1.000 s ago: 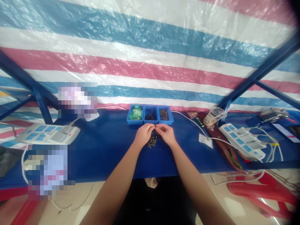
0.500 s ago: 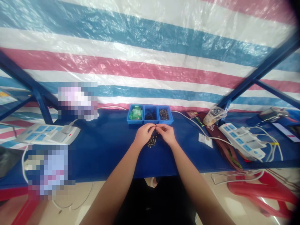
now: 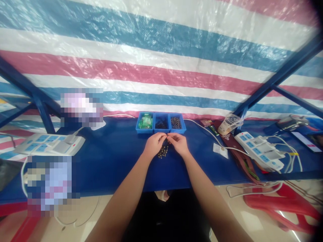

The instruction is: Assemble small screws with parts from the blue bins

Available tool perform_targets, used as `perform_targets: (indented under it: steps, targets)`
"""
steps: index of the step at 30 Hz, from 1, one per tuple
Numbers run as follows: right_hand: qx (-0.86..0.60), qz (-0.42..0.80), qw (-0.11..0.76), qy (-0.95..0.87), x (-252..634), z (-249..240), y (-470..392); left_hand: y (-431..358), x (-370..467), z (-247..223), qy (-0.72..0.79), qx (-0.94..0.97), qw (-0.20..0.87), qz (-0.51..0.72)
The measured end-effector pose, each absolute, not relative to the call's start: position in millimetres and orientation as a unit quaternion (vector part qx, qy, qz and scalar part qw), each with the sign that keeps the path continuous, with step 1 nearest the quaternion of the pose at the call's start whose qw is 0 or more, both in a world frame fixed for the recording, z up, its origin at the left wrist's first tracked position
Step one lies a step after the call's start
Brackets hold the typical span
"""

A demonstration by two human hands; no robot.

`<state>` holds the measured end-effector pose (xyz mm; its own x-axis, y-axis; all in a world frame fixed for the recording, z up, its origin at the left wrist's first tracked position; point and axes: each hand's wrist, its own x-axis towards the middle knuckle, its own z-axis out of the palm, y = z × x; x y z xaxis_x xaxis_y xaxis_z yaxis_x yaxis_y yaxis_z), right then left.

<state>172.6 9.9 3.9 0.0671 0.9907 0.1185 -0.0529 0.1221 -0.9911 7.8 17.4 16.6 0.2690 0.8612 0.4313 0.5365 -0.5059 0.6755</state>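
Observation:
My left hand (image 3: 154, 145) and my right hand (image 3: 178, 143) meet fingertip to fingertip above the blue table (image 3: 108, 171). Both are closed in a pinch, and whatever lies between the fingers is too small to name. Just below and between them is a cluster of small dark and brass-coloured metal pieces (image 3: 163, 152). Beyond my hands three blue bins stand side by side: the left bin holds green packets (image 3: 145, 121), the middle one dark small parts (image 3: 162, 125), the right one many small metal pieces (image 3: 176, 123).
White power strips lie at the left (image 3: 50, 144) and right (image 3: 258, 151), with cables. A plastic cup (image 3: 229, 124), a brown strap (image 3: 236, 153) and a small clear bag (image 3: 220, 150) are on the right. Red stools (image 3: 282, 208) stand below the table; a striped sheet (image 3: 161, 74) hangs behind.
The whole view has shifted very slightly to the left. My hands keep the same pinched pose over the metal pieces.

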Motion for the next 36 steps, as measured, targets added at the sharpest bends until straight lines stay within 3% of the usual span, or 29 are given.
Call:
perform_targets:
  steps: [36]
  targets:
    - [-0.454,0.485,0.561,-0.494,170.0,8.3,7.2,17.0,7.2,19.2,0.457,0.771,0.195,0.398]
